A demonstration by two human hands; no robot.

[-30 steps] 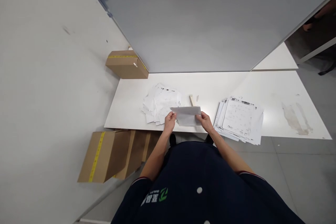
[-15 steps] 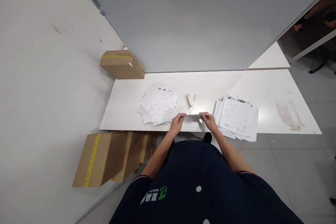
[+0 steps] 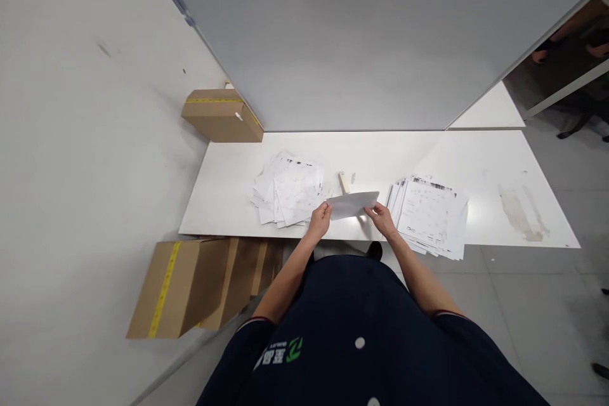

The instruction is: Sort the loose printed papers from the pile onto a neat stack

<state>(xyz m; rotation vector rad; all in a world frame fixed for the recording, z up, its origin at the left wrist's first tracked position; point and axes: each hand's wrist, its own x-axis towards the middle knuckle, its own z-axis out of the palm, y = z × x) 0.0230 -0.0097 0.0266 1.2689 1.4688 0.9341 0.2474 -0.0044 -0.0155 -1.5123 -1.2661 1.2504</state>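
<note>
A white sheet of paper (image 3: pixel 352 205), perhaps folded, is held up between my two hands above the front of the table. My left hand (image 3: pixel 320 221) pinches its left end, and my right hand (image 3: pixel 380 219) pinches its right end. Just behind the paper lies a small cream-coloured block (image 3: pixel 343 183), partly covered by it. To the left is a loose pile of printed sheets (image 3: pixel 297 187), fanned unevenly. Close to my right hand sits another stack of printed papers (image 3: pixel 428 212), which juts over the table's front edge.
A whiteboard (image 3: pixel 352 51) rises along the back of the white table (image 3: pixel 480 158). One cardboard box (image 3: pixel 223 124) stands at the table's back left. More cardboard boxes (image 3: pixel 195 285) are below the left front edge. A stain (image 3: pixel 521 212) marks the table's right end.
The paper was seen nearly edge-on as a thin strip; now it is tilted so its broad face shows. Both hands keep hold of it at almost the same place.
</note>
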